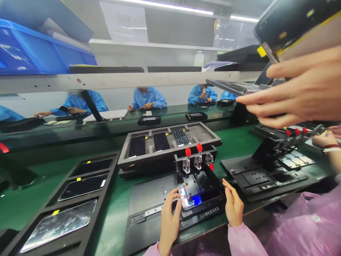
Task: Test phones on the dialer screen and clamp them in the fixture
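Observation:
My left hand [170,217] is at the left side of a black clamping fixture [210,202], its fingers apart. Its fingertips touch or nearly touch the left edge of a phone [196,200] with a lit, bluish screen, lying in the fixture. Metal plates cover part of that phone. To the right of the fixture is my right hand [233,204], fingers stretched out and holding nothing. Three toggle clamps with red tips [199,147] stand at the fixture's back; two tips point up, and the right one hangs down.
Another person's hand [295,89] reaches in from the upper right, holding dark flat device-like parts. Foam trays [170,156] [106,199] hold phones with yellow tabs. A second fixture [255,177] stands at right beside a co-worker's hand [326,139]. People in blue sit across.

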Motion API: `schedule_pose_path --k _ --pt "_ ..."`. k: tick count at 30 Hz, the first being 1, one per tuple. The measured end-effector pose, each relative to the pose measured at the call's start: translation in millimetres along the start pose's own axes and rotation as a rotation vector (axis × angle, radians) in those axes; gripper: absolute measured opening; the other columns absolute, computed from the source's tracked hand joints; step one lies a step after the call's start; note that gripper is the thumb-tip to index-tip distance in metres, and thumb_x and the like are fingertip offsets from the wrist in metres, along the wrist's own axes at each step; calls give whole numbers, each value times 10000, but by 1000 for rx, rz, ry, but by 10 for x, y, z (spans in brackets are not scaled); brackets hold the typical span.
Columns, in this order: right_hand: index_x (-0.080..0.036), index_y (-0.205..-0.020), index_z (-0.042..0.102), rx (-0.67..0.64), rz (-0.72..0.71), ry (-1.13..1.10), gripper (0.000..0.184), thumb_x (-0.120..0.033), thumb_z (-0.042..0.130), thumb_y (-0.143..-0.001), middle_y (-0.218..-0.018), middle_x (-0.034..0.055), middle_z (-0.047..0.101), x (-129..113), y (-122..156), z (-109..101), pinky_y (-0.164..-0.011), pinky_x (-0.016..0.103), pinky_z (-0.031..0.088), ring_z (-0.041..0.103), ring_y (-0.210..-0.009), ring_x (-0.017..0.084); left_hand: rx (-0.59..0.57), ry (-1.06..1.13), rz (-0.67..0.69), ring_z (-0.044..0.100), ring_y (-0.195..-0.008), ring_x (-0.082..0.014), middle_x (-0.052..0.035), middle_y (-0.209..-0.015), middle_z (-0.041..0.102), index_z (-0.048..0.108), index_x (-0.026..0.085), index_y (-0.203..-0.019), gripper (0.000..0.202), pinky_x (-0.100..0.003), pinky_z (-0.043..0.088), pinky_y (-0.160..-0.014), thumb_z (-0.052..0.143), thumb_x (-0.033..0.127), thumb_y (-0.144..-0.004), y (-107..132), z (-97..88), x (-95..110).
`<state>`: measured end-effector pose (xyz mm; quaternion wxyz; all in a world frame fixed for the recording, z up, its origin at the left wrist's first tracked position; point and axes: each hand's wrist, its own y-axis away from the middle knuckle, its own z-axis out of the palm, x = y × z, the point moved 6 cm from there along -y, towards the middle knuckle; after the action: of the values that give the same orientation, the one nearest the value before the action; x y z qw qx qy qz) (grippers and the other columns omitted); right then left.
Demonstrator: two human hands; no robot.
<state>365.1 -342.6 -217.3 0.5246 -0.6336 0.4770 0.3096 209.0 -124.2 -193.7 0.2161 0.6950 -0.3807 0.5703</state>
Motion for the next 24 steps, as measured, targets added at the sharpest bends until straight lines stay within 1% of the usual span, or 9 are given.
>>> schedule_pose_path --k 7,15,19,24 --pt "-152 -1067 602 15 -28 -14 403 -443 415 -861 -1174 118 588 -5 -7 5 -780 313 464 561 -1039 241 -8 30 3 442 -1186 -232 -84 -1251 505 555 228 -890 190 -422 326 -992 456 386 -855 -1 2 -2" --pt "-173 -1049 608 7 -23 -3 377 -438 417 -862 -1163 94 597 2 -16 14 -819 314 450 554 -1054 234 -5 21 20 455 -1174 -236 -75 -1240 520 562 229 -882 178 -416 325 -987 463 373 -853 1 2 35" --pt "-165 -1037 610 3 -35 -25 376 -439 423 -858 -1169 106 592 18 -14 20 -820 322 455 556 -1056 238 2 18 31 463 -1168 -234 -73 -1241 523 558 230 -896 166 -409 324 -982 464 360 -853 5 5 37" --pt "-180 -1019 613 -7 -55 -26 344 -425 430 -862 -1159 89 599 0 -20 21 -874 339 439 551 -1076 230 -7 14 32 455 -1181 -226 -68 -1237 528 547 232 -903 158 -402 318 -986 460 355 -858 8 13 45"
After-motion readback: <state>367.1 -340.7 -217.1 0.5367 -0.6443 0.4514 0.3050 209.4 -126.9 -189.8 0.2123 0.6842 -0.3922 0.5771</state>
